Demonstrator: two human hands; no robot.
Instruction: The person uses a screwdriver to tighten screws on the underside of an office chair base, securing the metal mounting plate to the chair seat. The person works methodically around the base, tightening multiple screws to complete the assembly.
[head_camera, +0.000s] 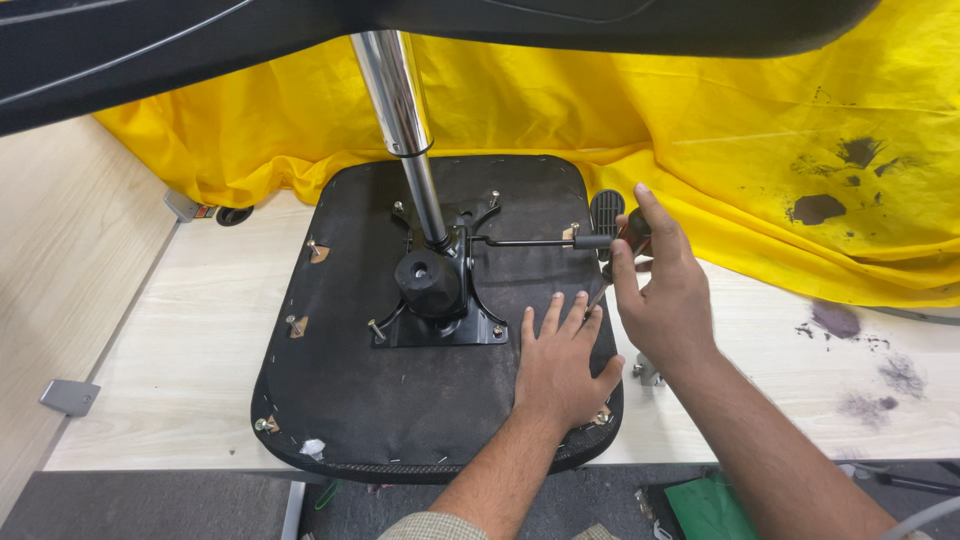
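Centre of the frame, the upturned black fabric-covered chair seat (420, 400) lies on the pale wooden table (170, 350), and the left hand (560, 365) is pressed flat on its lower right part, fingers spread, gripping nothing. Just right of it, the right hand (660, 290) is wrapped around a dark-handled screwdriver (628, 240) beside the black lever paddle (606, 212). The chrome gas-lift column (400, 120) rises from the black metal mounting plate (440, 300) toward the top, yellow cloth (700, 130) behind.
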